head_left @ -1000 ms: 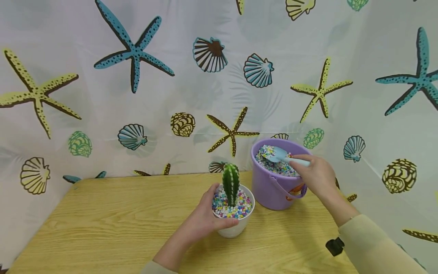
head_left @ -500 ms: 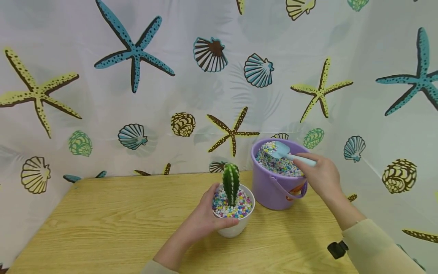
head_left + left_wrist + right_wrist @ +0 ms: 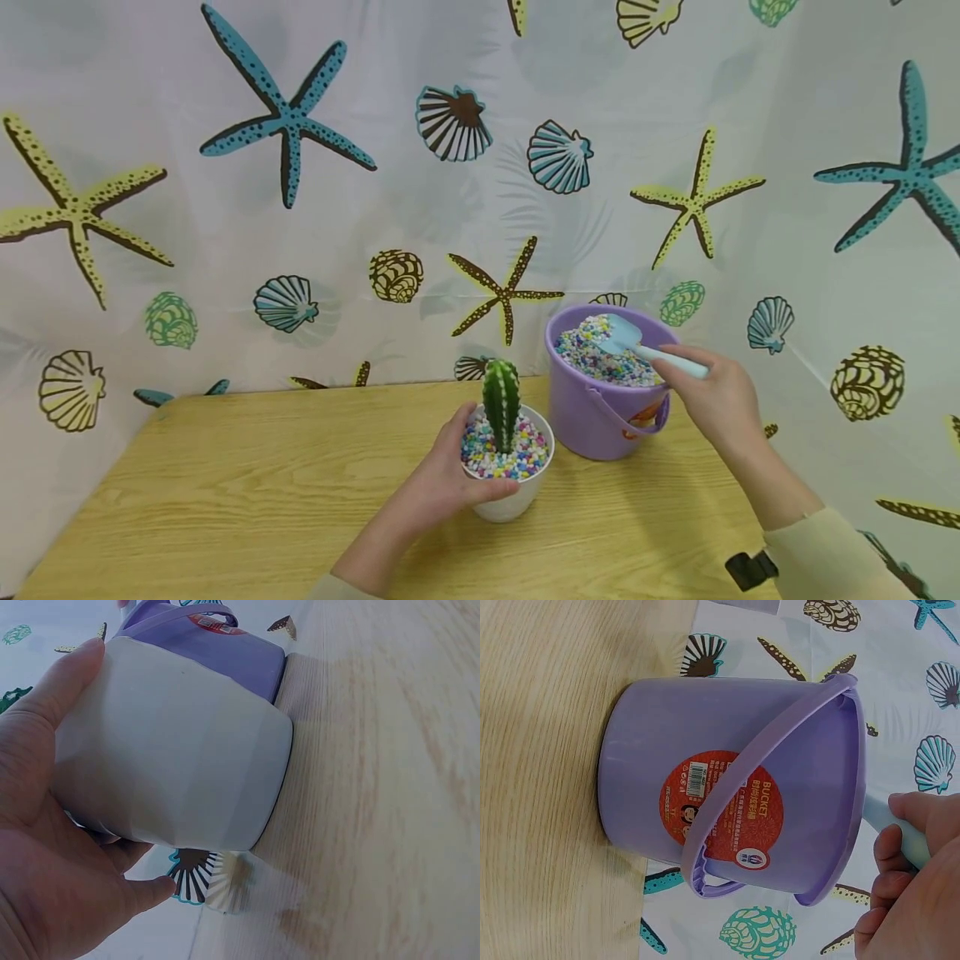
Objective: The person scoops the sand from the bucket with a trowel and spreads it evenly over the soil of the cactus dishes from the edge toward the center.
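the scooping step looks to be in hand: the right hand (image 3: 712, 396) has its grip clamped round the handle of the pale blue scoop (image 3: 622, 335), whose blade lies on the coloured pebbles (image 3: 592, 358) in the purple bucket (image 3: 600, 425) at the back right of the worktop (image 3: 225, 492). the left hand (image 3: 438, 487) has its grip wrapped round the white pot (image 3: 517, 504) with the cactus (image 3: 501, 400), just beside the bucket. i cannot tell whether the blade is loaded; the next move likely calls for lifting it level across the short gap to the pot.
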Action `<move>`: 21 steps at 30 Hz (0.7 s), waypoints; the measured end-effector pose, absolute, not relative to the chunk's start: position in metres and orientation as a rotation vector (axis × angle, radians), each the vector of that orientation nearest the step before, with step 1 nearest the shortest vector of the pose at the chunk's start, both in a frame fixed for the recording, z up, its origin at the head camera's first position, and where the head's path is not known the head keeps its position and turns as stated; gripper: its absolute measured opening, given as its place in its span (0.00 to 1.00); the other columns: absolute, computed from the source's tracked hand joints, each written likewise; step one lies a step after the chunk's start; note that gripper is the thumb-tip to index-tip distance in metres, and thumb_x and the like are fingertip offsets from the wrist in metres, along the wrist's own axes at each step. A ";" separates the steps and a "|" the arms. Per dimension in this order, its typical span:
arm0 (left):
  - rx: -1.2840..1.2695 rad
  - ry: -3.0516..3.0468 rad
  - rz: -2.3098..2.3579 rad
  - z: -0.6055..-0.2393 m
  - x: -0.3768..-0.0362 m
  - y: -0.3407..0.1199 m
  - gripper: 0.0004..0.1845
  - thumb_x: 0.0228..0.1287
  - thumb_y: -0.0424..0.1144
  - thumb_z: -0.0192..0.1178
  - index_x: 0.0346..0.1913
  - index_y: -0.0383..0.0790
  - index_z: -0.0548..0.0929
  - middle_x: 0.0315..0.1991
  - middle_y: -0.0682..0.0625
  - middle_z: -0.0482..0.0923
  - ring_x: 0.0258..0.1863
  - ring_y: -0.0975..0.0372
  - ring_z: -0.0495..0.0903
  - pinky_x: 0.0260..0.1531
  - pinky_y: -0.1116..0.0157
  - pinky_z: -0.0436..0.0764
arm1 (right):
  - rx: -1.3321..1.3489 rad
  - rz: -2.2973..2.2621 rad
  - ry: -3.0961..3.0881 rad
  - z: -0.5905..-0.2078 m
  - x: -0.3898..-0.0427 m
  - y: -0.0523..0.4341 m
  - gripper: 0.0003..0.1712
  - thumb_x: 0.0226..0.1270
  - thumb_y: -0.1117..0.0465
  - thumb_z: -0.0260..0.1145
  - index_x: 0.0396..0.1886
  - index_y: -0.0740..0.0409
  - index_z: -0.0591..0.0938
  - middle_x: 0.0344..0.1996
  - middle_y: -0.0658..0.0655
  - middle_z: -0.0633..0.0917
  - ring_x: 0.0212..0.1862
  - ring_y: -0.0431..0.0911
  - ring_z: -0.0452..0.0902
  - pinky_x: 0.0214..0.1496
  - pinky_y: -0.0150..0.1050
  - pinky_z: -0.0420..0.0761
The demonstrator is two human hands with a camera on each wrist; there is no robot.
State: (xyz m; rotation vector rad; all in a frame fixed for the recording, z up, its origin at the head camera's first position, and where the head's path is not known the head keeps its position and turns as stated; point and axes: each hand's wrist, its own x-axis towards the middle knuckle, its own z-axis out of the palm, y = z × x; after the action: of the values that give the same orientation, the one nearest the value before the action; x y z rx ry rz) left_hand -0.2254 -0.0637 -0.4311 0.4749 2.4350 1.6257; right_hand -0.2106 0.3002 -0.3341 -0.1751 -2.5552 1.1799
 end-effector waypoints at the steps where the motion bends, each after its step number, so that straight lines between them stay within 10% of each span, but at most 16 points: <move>1: 0.482 2.436 1.626 -0.432 -0.226 -0.064 0.71 0.53 0.54 0.89 0.90 0.42 0.51 0.84 0.33 0.57 0.80 0.39 0.64 0.78 0.36 0.64 | -0.178 1.192 -2.547 -0.335 -0.210 0.300 0.34 0.78 0.34 0.71 0.70 0.51 0.88 0.75 0.64 0.79 0.29 0.48 0.69 0.20 0.41 0.65; 4: 0.498 2.439 1.623 -0.432 -0.226 -0.065 0.70 0.54 0.54 0.88 0.90 0.43 0.50 0.84 0.33 0.56 0.80 0.39 0.63 0.78 0.36 0.63 | -0.194 1.223 -2.524 -0.338 -0.208 0.300 0.35 0.76 0.32 0.71 0.70 0.51 0.88 0.73 0.63 0.81 0.43 0.51 0.75 0.23 0.42 0.68; 12: 0.473 2.433 1.609 -0.431 -0.226 -0.064 0.71 0.54 0.55 0.88 0.91 0.43 0.50 0.85 0.35 0.56 0.81 0.40 0.63 0.78 0.36 0.64 | -0.264 1.289 -2.476 -0.345 -0.205 0.298 0.32 0.76 0.34 0.73 0.68 0.47 0.90 0.47 0.60 0.91 0.18 0.40 0.58 0.16 0.37 0.63; 21: 0.448 2.437 1.610 -0.428 -0.223 -0.063 0.71 0.54 0.54 0.89 0.90 0.43 0.50 0.84 0.35 0.57 0.80 0.40 0.64 0.78 0.36 0.64 | -0.237 1.295 -2.476 -0.350 -0.204 0.294 0.32 0.76 0.33 0.73 0.67 0.48 0.90 0.36 0.61 0.86 0.17 0.40 0.60 0.16 0.36 0.63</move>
State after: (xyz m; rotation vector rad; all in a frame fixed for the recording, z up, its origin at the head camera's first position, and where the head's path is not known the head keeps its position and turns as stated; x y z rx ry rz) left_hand -0.2233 -0.0633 -0.4282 0.4484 2.4367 1.6105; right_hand -0.2037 0.2940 -0.3500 -0.2366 -2.4762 1.2953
